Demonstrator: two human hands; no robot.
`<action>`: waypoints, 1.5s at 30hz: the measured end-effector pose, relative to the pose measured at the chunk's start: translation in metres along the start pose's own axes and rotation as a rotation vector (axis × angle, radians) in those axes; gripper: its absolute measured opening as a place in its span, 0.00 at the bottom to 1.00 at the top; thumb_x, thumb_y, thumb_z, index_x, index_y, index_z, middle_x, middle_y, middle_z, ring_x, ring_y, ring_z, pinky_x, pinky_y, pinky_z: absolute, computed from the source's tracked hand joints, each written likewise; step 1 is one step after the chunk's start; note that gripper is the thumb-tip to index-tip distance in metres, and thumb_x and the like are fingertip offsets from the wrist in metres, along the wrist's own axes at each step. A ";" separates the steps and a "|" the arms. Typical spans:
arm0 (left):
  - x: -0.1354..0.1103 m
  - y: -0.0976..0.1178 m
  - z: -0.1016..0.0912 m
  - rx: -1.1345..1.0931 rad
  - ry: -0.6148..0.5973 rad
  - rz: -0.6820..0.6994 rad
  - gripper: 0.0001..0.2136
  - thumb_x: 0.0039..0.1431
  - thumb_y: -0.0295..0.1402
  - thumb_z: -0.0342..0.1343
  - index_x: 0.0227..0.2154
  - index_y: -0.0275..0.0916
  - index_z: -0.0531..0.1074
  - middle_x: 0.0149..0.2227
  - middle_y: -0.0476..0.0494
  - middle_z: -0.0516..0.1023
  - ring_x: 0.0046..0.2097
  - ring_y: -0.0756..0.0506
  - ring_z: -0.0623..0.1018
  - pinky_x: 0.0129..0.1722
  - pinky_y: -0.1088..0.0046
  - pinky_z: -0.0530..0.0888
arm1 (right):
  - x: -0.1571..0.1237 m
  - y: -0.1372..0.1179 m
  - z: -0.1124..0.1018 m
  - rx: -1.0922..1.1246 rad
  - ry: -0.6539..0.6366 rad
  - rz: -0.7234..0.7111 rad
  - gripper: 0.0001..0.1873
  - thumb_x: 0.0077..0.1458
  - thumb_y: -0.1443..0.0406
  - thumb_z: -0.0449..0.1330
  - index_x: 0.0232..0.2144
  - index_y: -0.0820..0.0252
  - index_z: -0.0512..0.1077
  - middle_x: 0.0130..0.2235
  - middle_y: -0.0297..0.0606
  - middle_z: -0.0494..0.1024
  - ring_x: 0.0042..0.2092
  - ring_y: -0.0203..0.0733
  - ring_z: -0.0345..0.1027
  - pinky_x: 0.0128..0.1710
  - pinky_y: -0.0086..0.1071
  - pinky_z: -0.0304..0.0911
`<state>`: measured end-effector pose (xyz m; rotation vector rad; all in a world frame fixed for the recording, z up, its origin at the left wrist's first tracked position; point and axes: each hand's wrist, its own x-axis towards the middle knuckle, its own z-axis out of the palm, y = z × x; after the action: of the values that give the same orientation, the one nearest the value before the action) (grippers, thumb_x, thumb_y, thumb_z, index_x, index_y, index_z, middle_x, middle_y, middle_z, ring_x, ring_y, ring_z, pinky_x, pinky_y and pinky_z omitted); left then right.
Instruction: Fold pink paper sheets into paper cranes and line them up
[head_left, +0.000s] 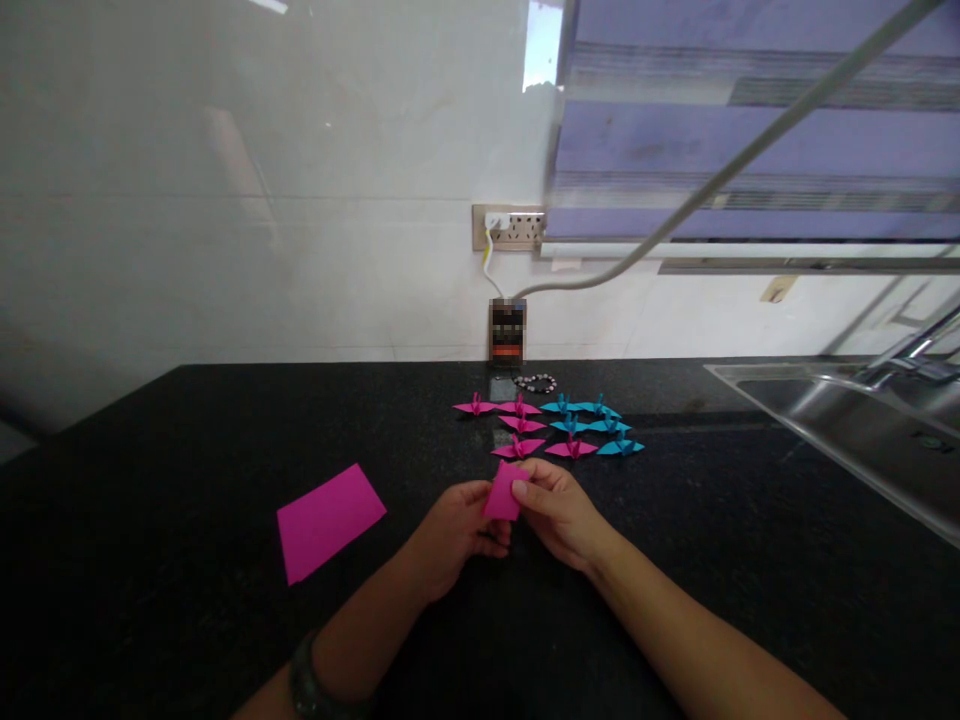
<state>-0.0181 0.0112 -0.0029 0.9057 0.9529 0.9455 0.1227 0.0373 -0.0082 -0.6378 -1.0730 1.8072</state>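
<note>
Presently mid-fold, by judgement. Pinching a folded pink paper (504, 495) with left hand (457, 525) and right hand (559, 515), fingers clamped on its side edges, just above the countertop (187, 450), midway between near and far edges. Noted beyond: pink cranes (517, 428) and blue cranes (592, 420) in rows; flat pink sheet (328, 520) leftward. Next crease: probably calls for squared edges before pressing.

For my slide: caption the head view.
Left hand and right hand pinch a folded pink paper near pink and blue paper cranes.
</note>
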 end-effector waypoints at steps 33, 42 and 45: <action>0.006 0.000 -0.006 -0.046 0.185 0.116 0.13 0.46 0.36 0.57 0.32 0.31 0.72 0.30 0.40 0.76 0.30 0.48 0.75 0.33 0.71 0.71 | 0.007 0.017 -0.004 -0.517 0.203 -0.170 0.08 0.41 0.65 0.62 0.27 0.64 0.71 0.19 0.29 0.64 0.21 0.29 0.55 0.21 0.25 0.51; 0.008 -0.001 -0.008 -0.070 0.158 0.116 0.12 0.47 0.35 0.57 0.33 0.33 0.71 0.29 0.43 0.75 0.29 0.48 0.74 0.32 0.71 0.71 | 0.005 0.011 -0.005 -0.829 0.189 -0.390 0.08 0.46 0.64 0.58 0.31 0.61 0.75 0.26 0.36 0.69 0.28 0.35 0.62 0.26 0.28 0.58; 0.007 0.001 -0.007 -0.073 0.138 0.129 0.11 0.47 0.35 0.56 0.31 0.32 0.71 0.27 0.43 0.75 0.28 0.49 0.74 0.30 0.72 0.70 | 0.004 0.009 -0.005 -0.855 0.188 -0.415 0.09 0.47 0.65 0.58 0.33 0.60 0.75 0.26 0.36 0.69 0.28 0.35 0.62 0.26 0.28 0.59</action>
<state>-0.0228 0.0191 -0.0059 0.8563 0.9794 1.1573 0.1208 0.0410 -0.0188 -0.9638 -1.6977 0.8654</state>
